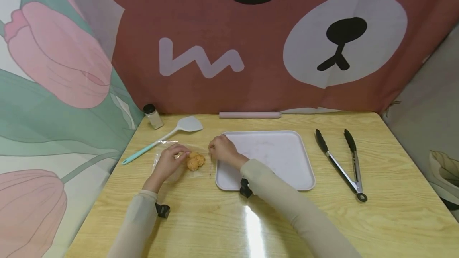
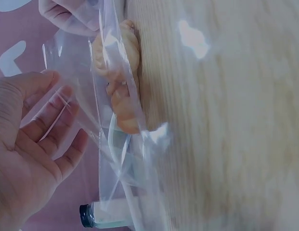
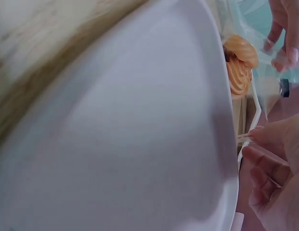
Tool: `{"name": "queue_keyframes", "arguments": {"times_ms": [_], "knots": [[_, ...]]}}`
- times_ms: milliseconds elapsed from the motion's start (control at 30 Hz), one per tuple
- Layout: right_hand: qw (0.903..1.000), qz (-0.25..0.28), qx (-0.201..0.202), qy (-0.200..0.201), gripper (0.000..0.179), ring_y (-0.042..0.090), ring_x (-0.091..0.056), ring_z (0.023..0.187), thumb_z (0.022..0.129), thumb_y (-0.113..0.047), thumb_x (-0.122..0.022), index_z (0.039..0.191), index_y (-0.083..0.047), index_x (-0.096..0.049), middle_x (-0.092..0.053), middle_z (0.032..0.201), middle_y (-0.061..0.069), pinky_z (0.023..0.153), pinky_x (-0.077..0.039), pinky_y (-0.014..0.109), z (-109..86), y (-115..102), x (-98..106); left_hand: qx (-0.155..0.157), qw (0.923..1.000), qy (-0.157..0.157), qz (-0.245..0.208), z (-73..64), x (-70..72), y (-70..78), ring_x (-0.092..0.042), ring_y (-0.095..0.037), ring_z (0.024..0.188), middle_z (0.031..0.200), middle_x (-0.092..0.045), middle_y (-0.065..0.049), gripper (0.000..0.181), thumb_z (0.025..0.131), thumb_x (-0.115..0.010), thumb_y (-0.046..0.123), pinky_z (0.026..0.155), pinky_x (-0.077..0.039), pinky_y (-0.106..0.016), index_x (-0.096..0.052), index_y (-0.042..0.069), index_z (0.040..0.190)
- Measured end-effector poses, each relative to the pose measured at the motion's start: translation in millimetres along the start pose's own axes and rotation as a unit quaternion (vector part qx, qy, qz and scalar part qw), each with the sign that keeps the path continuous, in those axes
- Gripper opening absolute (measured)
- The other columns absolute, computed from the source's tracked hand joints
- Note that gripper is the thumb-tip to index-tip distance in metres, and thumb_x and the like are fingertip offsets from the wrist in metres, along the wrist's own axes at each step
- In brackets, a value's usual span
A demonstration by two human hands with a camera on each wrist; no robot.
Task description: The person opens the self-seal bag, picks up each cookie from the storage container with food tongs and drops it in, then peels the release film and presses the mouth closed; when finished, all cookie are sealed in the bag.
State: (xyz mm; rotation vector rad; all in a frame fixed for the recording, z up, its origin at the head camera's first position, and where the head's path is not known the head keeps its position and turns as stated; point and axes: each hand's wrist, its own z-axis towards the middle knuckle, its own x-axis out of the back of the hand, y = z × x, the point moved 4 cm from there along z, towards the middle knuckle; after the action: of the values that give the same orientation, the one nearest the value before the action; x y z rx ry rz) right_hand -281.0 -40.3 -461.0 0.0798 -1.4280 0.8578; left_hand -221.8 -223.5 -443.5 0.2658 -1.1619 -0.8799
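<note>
A clear plastic bag (image 1: 199, 173) lies left of the white tray (image 1: 265, 160) in the head view. Inside it sit a few orange-brown, ridged pieces resembling swirl cookies (image 1: 195, 161). My left hand (image 1: 168, 163) pinches the film on the bag's left side between thumb and forefinger; the left wrist view shows this left hand (image 2: 38, 120) with its other fingers behind the film. Over the tray's upper left corner is my right hand (image 1: 224, 148). In the right wrist view, the thumb and forefinger of this right hand (image 3: 279, 168) pinch the bag's thin edge.
A turquoise-handled spatula (image 1: 161, 140) lies behind the bag, and a black-capped shaker jar (image 1: 153, 116) stands at the back left. Black-tipped tongs (image 1: 342, 166) lie spread to the tray's right. A pink rod (image 1: 250, 115) runs along the back edge by the printed cloth.
</note>
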Motion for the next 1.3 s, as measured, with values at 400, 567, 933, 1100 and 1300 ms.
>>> {"name": "queue_keyframes", "arguments": {"times_ms": [400,567,933,1100,1300], "knots": [[0.9947,0.099,0.003,0.029,0.010,0.020,-0.062,0.088,0.088,-0.007,-0.062,0.084,-0.006,-0.072,-0.069,0.090,0.006,0.090,-0.044,0.033,5.8,2,4,0.002,0.9998,-0.022,0.003,9.9,-3.1,4.9,-0.060,-0.031,0.098,0.101,-0.067,-0.013,0.013,0.088,-0.067,0.008,0.081,-0.049,-0.050,-0.070,0.000,0.098],[0.9913,0.128,0.000,0.031,0.008,0.020,-0.061,0.086,0.088,-0.006,-0.064,0.085,-0.005,-0.071,-0.069,0.090,0.007,0.078,-0.047,0.029,7.9,-5,6,0.029,0.9991,-0.029,0.004,24.7,-12.1,6.8,-0.051,-0.036,0.112,0.114,-0.061,-0.019,0.031,0.091,-0.063,0.011,0.092,-0.042,-0.054,-0.060,-0.002,0.119],[0.9795,0.194,-0.053,0.000,0.014,0.012,-0.056,0.073,0.091,-0.004,-0.058,0.090,-0.004,-0.071,-0.069,0.091,0.007,0.062,-0.044,0.020,6.2,-12,7,0.041,0.9924,-0.109,0.040,43.6,-37.7,9.9,-0.060,-0.029,0.085,0.104,-0.066,-0.016,0.048,0.090,-0.060,0.004,0.075,-0.048,-0.042,-0.045,-0.002,0.135],[0.9717,0.219,-0.087,0.004,0.013,0.017,-0.059,0.080,0.090,-0.002,-0.058,0.095,-0.003,-0.070,-0.068,0.092,0.009,0.064,-0.047,0.022,3.3,-8,6,0.057,0.9908,-0.104,0.064,43.4,-40.9,10.1,-0.060,-0.033,0.092,0.094,-0.068,-0.014,0.033,0.090,-0.061,0.008,0.084,-0.044,-0.049,-0.058,-0.003,0.121],[0.9699,0.216,-0.094,0.061,0.009,0.017,-0.059,0.077,0.086,-0.003,-0.062,0.094,-0.003,-0.066,-0.066,0.085,0.008,0.063,-0.047,0.022,-3.7,-1,7,0.048,0.9919,-0.085,0.081,43.6,-44.5,11.3,-0.059,-0.030,0.092,0.091,-0.069,-0.013,0.011,0.088,-0.063,0.006,0.084,-0.044,-0.047,-0.067,0.000,0.097]]}}
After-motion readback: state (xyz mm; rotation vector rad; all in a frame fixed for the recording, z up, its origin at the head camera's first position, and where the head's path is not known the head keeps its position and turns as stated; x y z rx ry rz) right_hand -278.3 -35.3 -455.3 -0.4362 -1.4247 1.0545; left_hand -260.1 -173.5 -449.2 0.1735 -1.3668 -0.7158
